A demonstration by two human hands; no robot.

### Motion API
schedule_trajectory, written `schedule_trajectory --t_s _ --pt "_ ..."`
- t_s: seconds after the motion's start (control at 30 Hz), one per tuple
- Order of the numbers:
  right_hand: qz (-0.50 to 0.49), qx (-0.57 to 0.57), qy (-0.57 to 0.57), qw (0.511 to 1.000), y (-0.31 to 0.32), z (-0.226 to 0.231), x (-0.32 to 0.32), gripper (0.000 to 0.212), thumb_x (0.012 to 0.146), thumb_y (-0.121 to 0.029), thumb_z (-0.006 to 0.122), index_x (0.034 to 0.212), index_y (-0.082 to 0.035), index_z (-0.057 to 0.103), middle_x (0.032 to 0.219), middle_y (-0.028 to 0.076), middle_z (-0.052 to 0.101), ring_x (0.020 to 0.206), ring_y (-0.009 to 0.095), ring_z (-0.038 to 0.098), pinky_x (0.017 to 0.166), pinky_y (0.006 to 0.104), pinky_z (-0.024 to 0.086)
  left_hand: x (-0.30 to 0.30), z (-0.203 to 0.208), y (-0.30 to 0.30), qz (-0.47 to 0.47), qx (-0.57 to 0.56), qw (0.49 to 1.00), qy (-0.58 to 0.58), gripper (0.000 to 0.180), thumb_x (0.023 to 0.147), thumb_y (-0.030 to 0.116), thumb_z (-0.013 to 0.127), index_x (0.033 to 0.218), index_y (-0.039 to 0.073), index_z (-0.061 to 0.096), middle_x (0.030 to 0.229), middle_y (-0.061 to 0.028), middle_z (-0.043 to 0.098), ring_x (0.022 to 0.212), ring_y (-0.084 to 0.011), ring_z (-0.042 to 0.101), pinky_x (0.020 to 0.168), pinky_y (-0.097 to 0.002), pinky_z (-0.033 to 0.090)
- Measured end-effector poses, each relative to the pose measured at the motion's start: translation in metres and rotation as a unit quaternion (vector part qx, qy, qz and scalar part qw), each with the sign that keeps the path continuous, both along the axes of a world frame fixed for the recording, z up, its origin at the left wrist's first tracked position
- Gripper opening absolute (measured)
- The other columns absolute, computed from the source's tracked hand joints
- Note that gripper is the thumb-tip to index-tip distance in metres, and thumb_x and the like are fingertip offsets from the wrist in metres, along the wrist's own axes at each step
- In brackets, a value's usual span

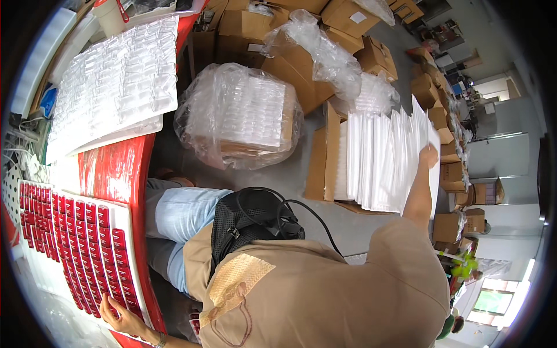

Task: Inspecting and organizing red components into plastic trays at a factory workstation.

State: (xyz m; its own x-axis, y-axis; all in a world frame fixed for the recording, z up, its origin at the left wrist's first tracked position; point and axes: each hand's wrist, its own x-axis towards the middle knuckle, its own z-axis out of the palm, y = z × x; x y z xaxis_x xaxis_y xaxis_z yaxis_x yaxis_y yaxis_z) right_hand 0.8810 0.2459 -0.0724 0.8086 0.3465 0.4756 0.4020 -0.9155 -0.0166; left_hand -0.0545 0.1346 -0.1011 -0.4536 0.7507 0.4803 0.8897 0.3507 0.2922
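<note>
My right arm is stretched out to a carton at the right. There my right hand (pixel 429 155) is closed on the edge of a white sheet (pixel 434 180), the outermost of a packed row. Many thin white sheets (pixel 377 156) stand on edge in that open cardboard box (pixel 322 165). My left hand (pixel 119 318) rests at the lower left, fingers apart, over the near end of a white tray (pixel 137 264). Rows of small glossy red pieces (pixel 87 243) fill the tray, and my fingertips touch or hover just by the last ones.
The tray lies on a red-covered table (pixel 116 168). Clear plastic trays (pixel 116 81) are stacked at its far end. A plastic-wrapped carton (pixel 241 116) stands on the floor beside the table. More cardboard boxes (pixel 377 58) crowd behind, and a black bag (pixel 255 217) lies against my lap.
</note>
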Motion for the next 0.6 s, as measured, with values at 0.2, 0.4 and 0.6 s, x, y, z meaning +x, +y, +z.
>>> schedule_trajectory --t_s 0.2,0.4,0.6 --pt "0.174 -0.276 0.056 0.944 0.001 -0.052 0.054 0.039 0.082 -0.030 0.056 0.117 -0.013 0.062 0.120 0.016 0.058 0.112 0.032 0.053 0.096 0.0411 0.043 0.006 0.007 -0.014 0.045 0.004 0.998 -0.044 0.021 0.088 0.006 0.060 0.107 -0.002 0.064 0.101 -0.0126 0.059 0.094 -0.0244 0.056 0.084 -0.0343 0.045" --pt "0.598 -0.058 -0.035 0.799 0.216 0.083 -0.250 0.034 0.087 -0.021 0.058 0.117 -0.004 0.056 0.115 0.017 0.057 0.107 0.034 0.054 0.090 0.0385 0.043 0.007 0.008 -0.030 0.045 -0.068 0.991 -0.107 0.031 0.081 0.008 0.066 0.112 0.002 0.062 0.098 -0.0116 0.056 0.095 -0.0253 0.051 0.089 -0.0355 0.040" --pt "0.910 -0.097 0.027 0.401 0.284 0.110 -0.622 0.028 0.084 -0.024 0.062 0.104 -0.005 0.061 0.088 0.013 0.058 0.083 0.032 0.059 0.074 0.0372 0.047 0.015 0.007 -0.031 0.033 -0.039 0.994 -0.097 0.025 0.074 0.006 0.070 0.098 0.000 0.066 0.080 -0.0084 0.057 0.083 -0.0246 0.050 0.079 -0.0342 0.042"
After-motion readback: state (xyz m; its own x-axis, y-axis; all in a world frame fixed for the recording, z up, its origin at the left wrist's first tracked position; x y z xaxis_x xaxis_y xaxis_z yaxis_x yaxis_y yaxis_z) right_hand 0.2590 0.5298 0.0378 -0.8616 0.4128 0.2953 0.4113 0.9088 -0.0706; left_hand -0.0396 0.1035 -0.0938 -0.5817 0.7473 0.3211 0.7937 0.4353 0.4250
